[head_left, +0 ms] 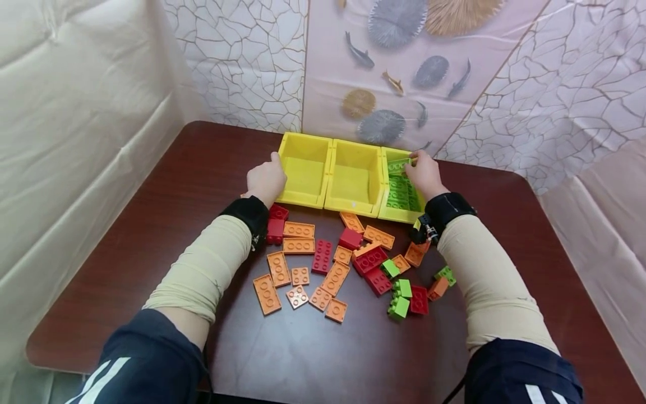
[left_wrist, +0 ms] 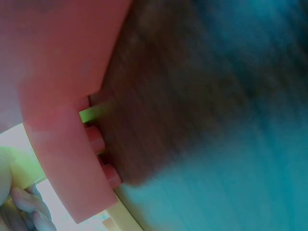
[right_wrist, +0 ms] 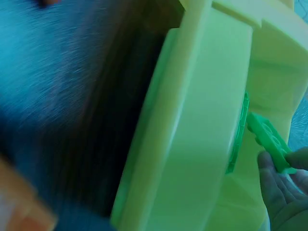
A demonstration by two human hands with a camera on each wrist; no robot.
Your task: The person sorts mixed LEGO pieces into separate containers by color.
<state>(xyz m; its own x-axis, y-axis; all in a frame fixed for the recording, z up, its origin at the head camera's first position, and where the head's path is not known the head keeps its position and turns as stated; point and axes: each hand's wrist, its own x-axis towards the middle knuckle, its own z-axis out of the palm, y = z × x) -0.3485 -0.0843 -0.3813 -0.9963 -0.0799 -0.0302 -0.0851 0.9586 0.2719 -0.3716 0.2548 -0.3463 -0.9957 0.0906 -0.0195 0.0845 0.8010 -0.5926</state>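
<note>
across the near and middle part of the worktop (head_left: 292, 359) lie loose bricks: orange bricks (head_left: 335, 278) mostly at left and centre, red bricks (head_left: 370, 258) among them, and a few loose green bricks (head_left: 399, 307) toward the right. beyond these stands a yellow box (head_left: 301, 200) with three compartments side by side. at its left end is the left hand (head_left: 266, 179), its fingers curled at the rim, seemingly gripping the wall to steady it. at the other end the right hand (head_left: 425, 175) reaches into the right compartment, thumb and fingers pinching a green brick (right_wrist: 270, 141), which is tilted. stored green bricks (head_left: 398, 195) lie inside; whether the pinched one touches them i cannot tell.

the step in hand looks like filling that compartment with green, begun but unfinished, since some green remains outside. the next move seems to call for laying the pinched brick level, then parting the fingers without catching the rim. farthest back hangs a printed sheet (head_left: 328, 95).
</note>
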